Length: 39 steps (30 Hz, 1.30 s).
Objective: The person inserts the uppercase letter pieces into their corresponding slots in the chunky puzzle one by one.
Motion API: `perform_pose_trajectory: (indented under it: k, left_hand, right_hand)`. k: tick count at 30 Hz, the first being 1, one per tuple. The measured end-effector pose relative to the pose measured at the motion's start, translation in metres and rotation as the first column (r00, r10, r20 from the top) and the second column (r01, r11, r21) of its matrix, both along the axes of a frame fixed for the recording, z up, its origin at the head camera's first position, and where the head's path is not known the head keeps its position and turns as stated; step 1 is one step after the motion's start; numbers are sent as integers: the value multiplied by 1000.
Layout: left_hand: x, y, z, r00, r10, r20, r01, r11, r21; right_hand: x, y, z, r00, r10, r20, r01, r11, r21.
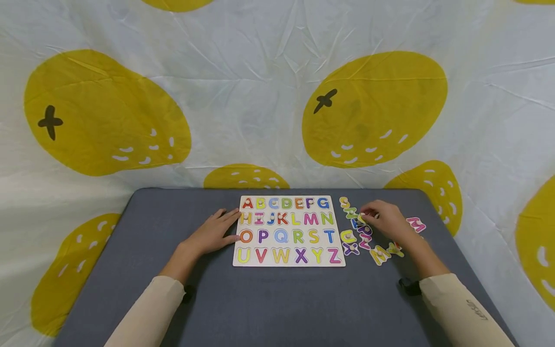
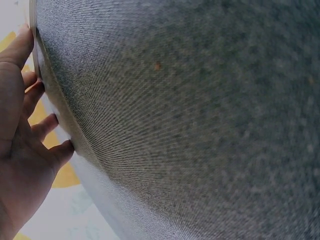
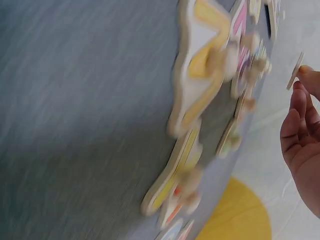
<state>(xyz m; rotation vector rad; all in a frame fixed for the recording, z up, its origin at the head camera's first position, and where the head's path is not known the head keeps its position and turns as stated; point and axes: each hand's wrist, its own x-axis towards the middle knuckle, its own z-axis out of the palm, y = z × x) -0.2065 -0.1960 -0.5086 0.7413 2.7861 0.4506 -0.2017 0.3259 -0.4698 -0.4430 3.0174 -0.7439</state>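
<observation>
A white alphabet puzzle board [image 1: 288, 246] lies on the table with coloured letters A to Z in four rows. Small knobs show on the top-row letters, on H to K and on O. My left hand [image 1: 212, 232] rests at the board's left edge, fingers stretched out and fingertips at its rim; the left wrist view shows that hand [image 2: 25, 135] too. Over the loose pieces right of the board, my right hand [image 1: 381, 219] pinches a thin letter piece [image 3: 295, 71] between thumb and finger. It is seen edge-on in the right wrist view, so its letter cannot be read.
Loose knobbed letter pieces lie right of the board, among them a yellow W [image 1: 379, 255], a purple X [image 1: 350, 248], a yellow U [image 1: 348, 236], an orange S [image 1: 344, 202] and a pink M [image 1: 416, 224]. Behind the grey table [image 1: 277, 308] hangs a fruit-printed white cloth [image 1: 247, 111].
</observation>
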Motion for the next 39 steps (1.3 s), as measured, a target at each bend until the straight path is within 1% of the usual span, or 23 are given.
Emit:
perform_pose_trajectory:
  k: [4,11,14,18,21,24,30,34,39]
  left_hand:
    - [0,0,1,1000,4,10,-4,1000,6]
    - [0,0,1,1000,3,9,-3,1000,1]
    - [0,-1,1,1000,5,10,-5,1000,1]
    - [0,0,1,1000,7,10,-7,1000,-1]
    - [0,0,1,1000,6,9,-6,1000,-4]
    - [-1,0,1,1000,5,8,-5,1000,-5]
    - [-1,1,1,1000,6,5,-6,1000,-11]
    - [0,2,3,1000,11,8,-11,1000,-10]
    - [1,2,4,1000,17,12,-17,1000,-15]
  right_hand:
    - [-6,-20,0,999,29,14,-28,999,-24]
    - [-17,-55,-5,995,101,-6,-101,992,-74]
    - [-22,-71,-7,993,114,-3,-114,990,-86]
    - [-29,-94,-9,990,140,27,-136,986,-97]
    - [-34,-111,-10,982,182,55,-177,979,-97]
    - [-39,-127,-12,970,225,89,-216,972,-94]
    - [-49,-153,-17,949,296,109,-292,955,-47]
    - [-52,-165,-20,940,315,130,-316,949,-12]
    - [-54,-173,-22,939,314,143,-320,947,20]
